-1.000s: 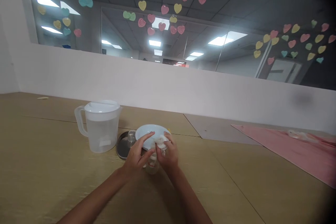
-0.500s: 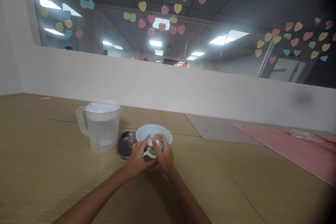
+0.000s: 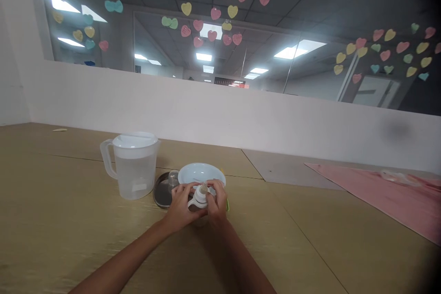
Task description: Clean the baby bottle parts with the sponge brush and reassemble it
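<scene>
A baby bottle (image 3: 199,204) with a white side handle stands between my hands, its lower body largely hidden. On its neck sits a white collar with a clear teat (image 3: 202,190). My left hand (image 3: 180,204) is wrapped round the bottle's left side at the handle. The fingers of my right hand (image 3: 216,201) are closed on the teat collar from the right. Just behind them is a pale blue bowl (image 3: 201,170), partly covered by my fingers. To the left, a clear dome-shaped cap (image 3: 173,178) sits on a dark metal tray (image 3: 161,190).
A translucent lidded pitcher (image 3: 135,165) stands left of the tray, handle pointing left. Something green (image 3: 227,205) shows beside my right hand. A pink sheet (image 3: 386,197) lies at the right of the table. A white wall (image 3: 206,105) with a window above it runs along the back.
My right hand has brought the teat collar down onto the bottle's neck, where a gap showed before. My left hand stays on the bottle, its fingers drawn in nearer the collar.
</scene>
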A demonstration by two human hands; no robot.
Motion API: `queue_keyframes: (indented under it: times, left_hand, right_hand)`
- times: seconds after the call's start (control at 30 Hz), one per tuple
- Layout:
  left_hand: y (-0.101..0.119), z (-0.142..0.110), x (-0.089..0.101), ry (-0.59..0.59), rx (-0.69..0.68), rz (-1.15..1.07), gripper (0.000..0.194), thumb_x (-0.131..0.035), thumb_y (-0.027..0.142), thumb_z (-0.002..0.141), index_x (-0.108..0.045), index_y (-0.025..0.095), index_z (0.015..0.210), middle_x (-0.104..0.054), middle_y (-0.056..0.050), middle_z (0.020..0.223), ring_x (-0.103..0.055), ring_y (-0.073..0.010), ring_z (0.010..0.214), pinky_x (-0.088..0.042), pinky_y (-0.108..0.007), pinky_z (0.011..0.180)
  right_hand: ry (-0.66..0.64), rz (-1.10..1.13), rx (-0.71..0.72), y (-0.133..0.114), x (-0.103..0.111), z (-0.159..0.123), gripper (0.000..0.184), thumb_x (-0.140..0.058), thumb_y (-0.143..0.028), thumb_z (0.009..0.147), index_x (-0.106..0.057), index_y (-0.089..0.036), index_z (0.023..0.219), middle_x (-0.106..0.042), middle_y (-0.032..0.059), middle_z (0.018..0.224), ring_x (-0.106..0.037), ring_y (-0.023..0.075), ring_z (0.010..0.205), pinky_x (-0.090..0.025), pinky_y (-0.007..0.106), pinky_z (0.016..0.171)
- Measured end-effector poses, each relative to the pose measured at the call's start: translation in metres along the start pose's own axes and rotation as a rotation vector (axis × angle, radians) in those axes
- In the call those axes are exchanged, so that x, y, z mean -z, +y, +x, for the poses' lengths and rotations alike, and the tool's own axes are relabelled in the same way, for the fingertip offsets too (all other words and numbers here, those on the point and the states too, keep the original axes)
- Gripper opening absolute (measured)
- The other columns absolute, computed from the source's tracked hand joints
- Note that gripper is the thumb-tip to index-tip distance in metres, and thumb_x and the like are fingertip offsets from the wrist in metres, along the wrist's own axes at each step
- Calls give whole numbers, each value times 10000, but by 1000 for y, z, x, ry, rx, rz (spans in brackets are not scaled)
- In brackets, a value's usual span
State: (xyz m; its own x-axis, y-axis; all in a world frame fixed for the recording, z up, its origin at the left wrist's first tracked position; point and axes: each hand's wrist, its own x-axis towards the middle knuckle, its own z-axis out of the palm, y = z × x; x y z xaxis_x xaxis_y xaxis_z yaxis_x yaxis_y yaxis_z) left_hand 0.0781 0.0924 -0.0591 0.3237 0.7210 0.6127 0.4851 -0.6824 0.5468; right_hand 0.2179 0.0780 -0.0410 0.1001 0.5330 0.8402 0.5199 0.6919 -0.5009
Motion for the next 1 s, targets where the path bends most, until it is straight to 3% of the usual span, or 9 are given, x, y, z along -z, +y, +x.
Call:
queue_keyframes:
  times: [0.13,0.3,0.43,0.67,0.87,1.0]
  left_hand:
    - [0,-2,-2,30,21,-10,592,-709,456,619,-457,208,1094,-571,-89,1103,-533,-278,1020,-345,-461,914]
    - [2,-3,-3,49,52,-14,512,-715,489,598,-460,202,938,-585,-69,988,-529,-265,974,-366,-445,892]
    - [3,-3,-2,35,76,-12,487,-706,515,606,-473,197,892,-594,-58,958,-529,-260,958,-376,-442,894]
    - [-6,-3,0,1,52,-88,699,-749,372,602,-422,206,1197,-566,-102,1192,-397,-300,1212,-320,-471,996]
    - [-7,0,4,-74,34,-116,701,-716,319,636,-385,210,1244,-489,-123,1324,-345,-304,1276,-263,-504,1040]
    - [-6,0,5,-100,16,-94,650,-697,332,660,-396,203,1222,-518,-133,1302,-323,-313,1307,-236,-528,1046]
  right_hand:
    - [36,-92,47,-4,2,1,163,-412,-230,774,-570,-194,792,-577,28,727,-499,189,730,-378,339,736]
    - [71,-207,20,-10,1,0,192,-398,-220,816,-574,-200,742,-586,31,696,-483,181,685,-365,341,720]
    - [75,-167,-47,-8,0,0,197,-411,-210,794,-603,-200,751,-591,34,709,-512,190,734,-382,334,734]
    - [31,123,-175,0,-1,7,220,-418,-166,725,-634,-205,729,-651,28,809,-567,184,853,-424,312,813]
    - [-38,212,-290,6,-4,11,243,-449,-238,755,-688,-200,727,-668,38,790,-585,185,838,-446,306,793]
    - [-131,224,-311,10,-4,16,272,-443,-243,746,-703,-208,676,-689,36,787,-594,192,848,-444,324,823]
